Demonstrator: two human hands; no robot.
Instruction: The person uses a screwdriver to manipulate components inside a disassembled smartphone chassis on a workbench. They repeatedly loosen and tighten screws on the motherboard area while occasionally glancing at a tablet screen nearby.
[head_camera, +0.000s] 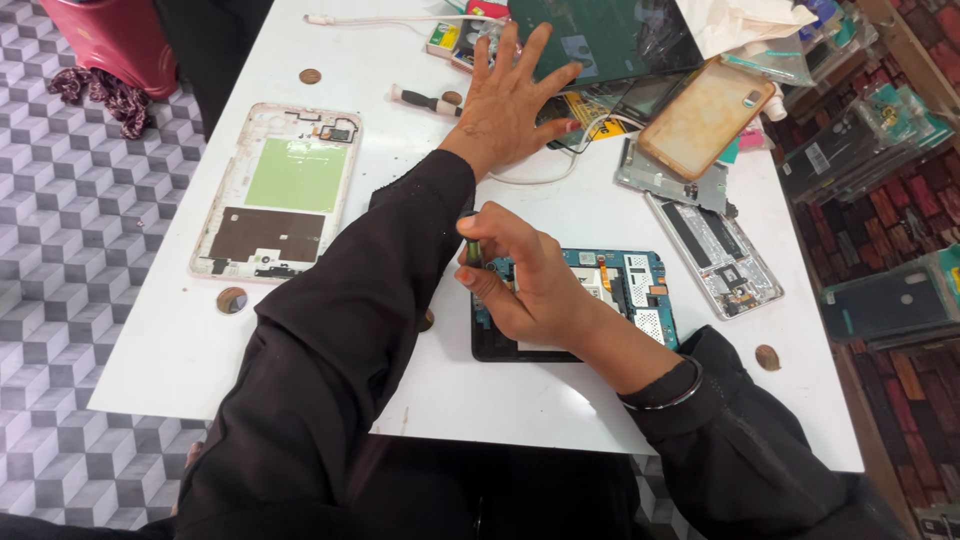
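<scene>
An opened tablet (640, 290) with a blue circuit board lies on the white table (180, 340) in front of me. My right hand (525, 280) rests on its left part and grips a small green-handled tool (472, 250) upright. My left hand (515, 100) reaches far across the table, fingers spread flat, beside a black-and-white screwdriver (425, 100) and touching a dark green tablet panel (600, 40).
A white tablet back frame (280, 190) with a green patch lies at the left. A tan phone case (705, 118), metal frames (715, 245), a white cable (545, 178) and packaged parts (850, 150) crowd the far right. A red container (115, 40) stands on the tiled floor.
</scene>
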